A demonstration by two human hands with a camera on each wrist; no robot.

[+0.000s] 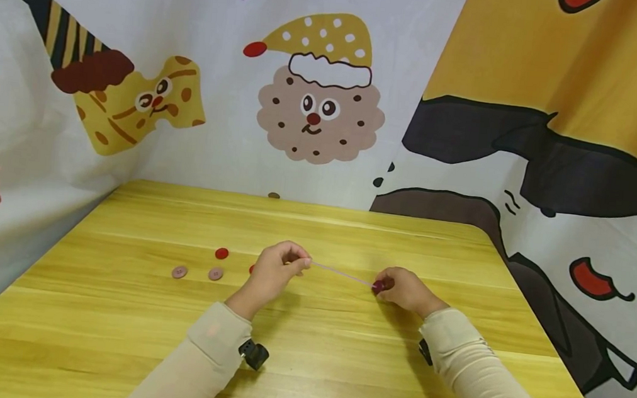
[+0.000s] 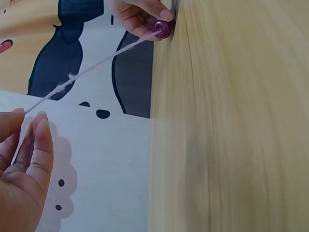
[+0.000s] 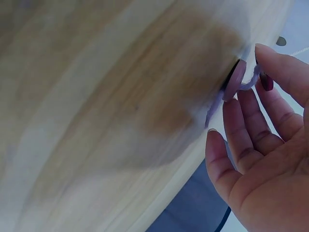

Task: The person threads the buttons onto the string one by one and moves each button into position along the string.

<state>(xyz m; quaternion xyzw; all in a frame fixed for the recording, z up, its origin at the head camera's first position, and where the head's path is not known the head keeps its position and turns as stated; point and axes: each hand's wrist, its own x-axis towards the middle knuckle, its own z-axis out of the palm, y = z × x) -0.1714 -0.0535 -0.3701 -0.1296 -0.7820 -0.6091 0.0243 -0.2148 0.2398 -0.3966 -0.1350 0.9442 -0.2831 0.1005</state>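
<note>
A pale lilac yarn (image 1: 340,272) runs taut between the two hands. Its one end is pinched between thumb and index finger of my left hand (image 1: 275,271), the other fingers loosely bent. On the right, my right hand (image 1: 406,290) pinches a dark red button (image 2: 162,30) with the yarn coming out of its hole. The right wrist view shows the same dark red button (image 3: 266,81) at the thumb and index finger. Beside it, a dusty pink button (image 3: 235,80) is also on the yarn, and a tail of yarn trails down past it.
Left of my left hand, a red button (image 1: 221,253) and two dusty pink buttons, one nearer (image 1: 216,273) and one farther left (image 1: 179,271), lie on the wooden table (image 1: 315,369). Another red button (image 1: 252,269) is mostly hidden behind that hand. A printed cloth (image 1: 186,156) hangs behind.
</note>
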